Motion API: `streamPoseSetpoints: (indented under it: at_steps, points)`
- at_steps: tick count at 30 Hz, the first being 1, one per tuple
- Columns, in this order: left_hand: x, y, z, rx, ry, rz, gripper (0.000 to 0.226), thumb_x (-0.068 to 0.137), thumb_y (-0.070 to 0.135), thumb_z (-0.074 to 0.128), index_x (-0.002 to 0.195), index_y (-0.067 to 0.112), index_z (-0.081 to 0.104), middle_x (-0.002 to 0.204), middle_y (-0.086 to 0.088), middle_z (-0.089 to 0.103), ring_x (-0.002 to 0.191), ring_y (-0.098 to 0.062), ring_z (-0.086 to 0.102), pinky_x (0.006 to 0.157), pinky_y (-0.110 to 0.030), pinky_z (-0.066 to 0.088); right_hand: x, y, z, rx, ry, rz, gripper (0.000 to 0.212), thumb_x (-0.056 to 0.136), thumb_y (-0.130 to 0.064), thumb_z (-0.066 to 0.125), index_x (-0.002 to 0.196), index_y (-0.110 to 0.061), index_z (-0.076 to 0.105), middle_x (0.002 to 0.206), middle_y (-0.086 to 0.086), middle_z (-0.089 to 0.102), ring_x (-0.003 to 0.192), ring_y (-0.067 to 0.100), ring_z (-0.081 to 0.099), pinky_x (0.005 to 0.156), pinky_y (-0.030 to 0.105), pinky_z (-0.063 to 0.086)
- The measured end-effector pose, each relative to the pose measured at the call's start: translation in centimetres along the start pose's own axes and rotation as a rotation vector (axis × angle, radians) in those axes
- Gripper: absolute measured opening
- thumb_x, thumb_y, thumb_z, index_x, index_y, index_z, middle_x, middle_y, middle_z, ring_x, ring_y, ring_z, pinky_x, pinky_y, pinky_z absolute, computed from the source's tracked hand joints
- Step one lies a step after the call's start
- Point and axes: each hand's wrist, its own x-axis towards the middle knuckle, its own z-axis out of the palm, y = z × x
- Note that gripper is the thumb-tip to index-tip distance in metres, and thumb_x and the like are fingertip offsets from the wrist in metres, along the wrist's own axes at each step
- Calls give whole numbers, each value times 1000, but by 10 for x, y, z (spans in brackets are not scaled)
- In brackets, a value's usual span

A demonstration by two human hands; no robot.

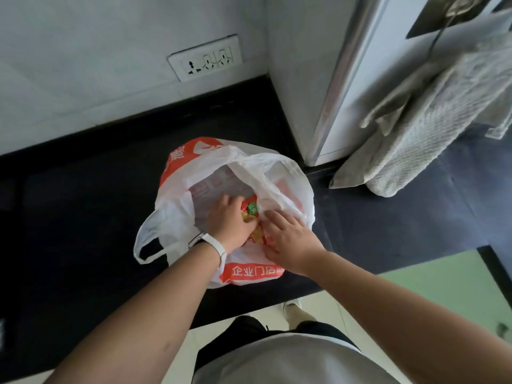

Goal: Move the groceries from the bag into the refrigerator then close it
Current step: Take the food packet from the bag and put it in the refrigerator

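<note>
Red packet (251, 210) is lying inside bag (177, 195), mouth gaping up, long axis pointing to wall. L hand (230, 224) is gripping it; R hand (289, 243), fingers nearly straight, is pressing bag plastic. Bag is sitting near counter (83, 217) front edge, w/ fridge (299, 92) just right.

Bag (177, 189) is see-through white plastic with orange-red panels and white characters printed on them. The packet (250, 209) inside is red with a green label and some yellow on it. Counter (83, 203) is plain black, wall (83, 65) pale grey-white, socket (205, 58) white. Fridge (299, 65) is white with a silver strip down the edge. The towel (424, 128) is off-white with a ribbed woven pattern. Watch strap (214, 245) is white. Floor (210, 332) is cream tile, plus a mint green patch (443, 289).
</note>
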Motion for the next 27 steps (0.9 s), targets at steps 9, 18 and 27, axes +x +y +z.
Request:
streamPoseSetpoints:
  at_steps: [9, 18, 27]
  points:
    - [1, 3, -1, -237, -77, -79, 39, 83, 59, 68, 105, 30, 55, 88, 9, 65, 73, -11, 63, 64, -32, 54, -4, 11, 8, 7, 68, -40, 58, 87, -42, 59, 139, -17, 50, 148, 6, 45, 141, 31, 36, 116, 49, 23]
    - [-12, -11, -9, -510, -119, -232, 23, 90, 28, 66, 81, 9, 58, 77, -8, 67, 70, -22, 63, 63, -35, 51, -9, 10, 1, 10, 35, -35, 61, 95, -46, 48, 149, -20, 36, 158, 2, 28, 148, 25, 17, 120, 41, 9]
    - [-54, -18, -48, -983, 13, -379, 17, 96, 24, 61, 104, 10, 54, 98, -8, 66, 86, -21, 69, 63, -28, 55, -13, -1, -12, -6, 3, 45, 58, 98, -50, 39, 148, -24, 30, 160, 1, 24, 148, 24, 19, 120, 43, 12]
